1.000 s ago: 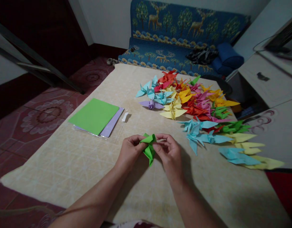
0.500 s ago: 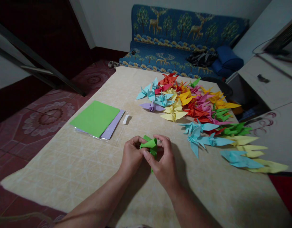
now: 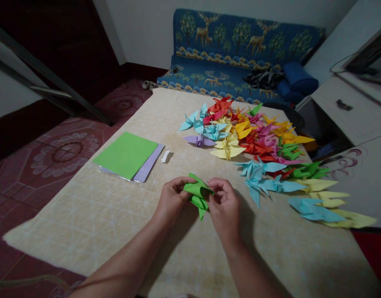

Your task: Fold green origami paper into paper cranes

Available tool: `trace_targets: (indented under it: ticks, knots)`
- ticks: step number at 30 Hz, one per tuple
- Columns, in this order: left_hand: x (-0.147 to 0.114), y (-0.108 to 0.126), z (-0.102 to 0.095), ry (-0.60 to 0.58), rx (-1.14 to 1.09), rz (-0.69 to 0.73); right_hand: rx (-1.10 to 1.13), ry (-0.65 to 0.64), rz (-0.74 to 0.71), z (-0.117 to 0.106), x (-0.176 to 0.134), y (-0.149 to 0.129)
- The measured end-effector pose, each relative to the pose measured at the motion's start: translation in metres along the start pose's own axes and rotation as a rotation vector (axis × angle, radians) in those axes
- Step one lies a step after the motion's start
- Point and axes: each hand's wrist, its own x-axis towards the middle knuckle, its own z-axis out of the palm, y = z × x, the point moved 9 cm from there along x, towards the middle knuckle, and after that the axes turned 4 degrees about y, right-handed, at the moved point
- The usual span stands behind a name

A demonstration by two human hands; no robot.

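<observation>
Patterned blue sofa [image 3: 227,54] is standing against the back wall; pale cabinet [image 3: 360,124] is standing on the right, tiled floor [image 3: 64,151] is showing on the left. Cream-covered counter [image 3: 85,231] is filling the middle.

Green folded paper [image 3: 196,191] is sitting between both hands, just above the near-middle of the counter, with a narrow point hanging down. Left hand [image 3: 174,198]: grip is clamping on the paper's left side, thumb and fingers pinching. Right hand [image 3: 225,207]: fingers are curling around and touching the paper's right end; can't tell whether that grip is closing on it, folds are hiding the contact.

Left of the hands, green square sheet [image 3: 128,154] is lying over a lavender sheet [image 3: 149,165], clear wrapper edge showing underneath. White scrap [image 3: 166,156] is lying just beside that stack.

Right and beyond, folded cranes are crowding the counter: purple crane [image 3: 199,141] is lying at the cluster's left edge, yellow crane [image 3: 228,151] is lying just beside it, light-blue cranes [image 3: 255,182] are lying nearest the right hand. Red, orange, pink and green ones are overlapping behind.
</observation>
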Motion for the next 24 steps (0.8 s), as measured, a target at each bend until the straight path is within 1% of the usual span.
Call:
trace_targets:
  ticks: [2, 5, 9, 12, 15, 18, 21, 24]
  knots:
    - [0.0, 0.001, 0.004, -0.048, 0.048, 0.032, -0.034, -0.018, -0.068, 0.002, 0.0, -0.004]
    - [-0.001, 0.004, 0.009, -0.106, 0.142, 0.098, -0.081, -0.066, -0.12, 0.006, -0.002, -0.008]
    - [-0.001, 0.002, 0.006, -0.071, 0.18, 0.074, -0.1, -0.114, -0.17, 0.008, -0.005, -0.018]
    - [0.0, 0.0, 0.005, -0.088, 0.125, 0.021, -0.102, -0.117, -0.219, 0.005, -0.007, -0.028]
    - [0.001, -0.004, 0.003, -0.085, 0.067, -0.042, -0.119, -0.083, -0.329, 0.001, -0.01, -0.044]
    - [0.002, -0.005, 0.001, -0.073, -0.009, -0.051, -0.196, -0.089, -0.427, 0.004, -0.016, -0.054]
    - [0.0, -0.008, 0.007, -0.101, -0.123, -0.058, -0.309, -0.087, -0.46, 0.011, -0.02, -0.053]
    - [-0.003, -0.01, 0.015, -0.15, -0.259, -0.076, -0.376, -0.033, -0.463, 0.012, -0.019, -0.045]
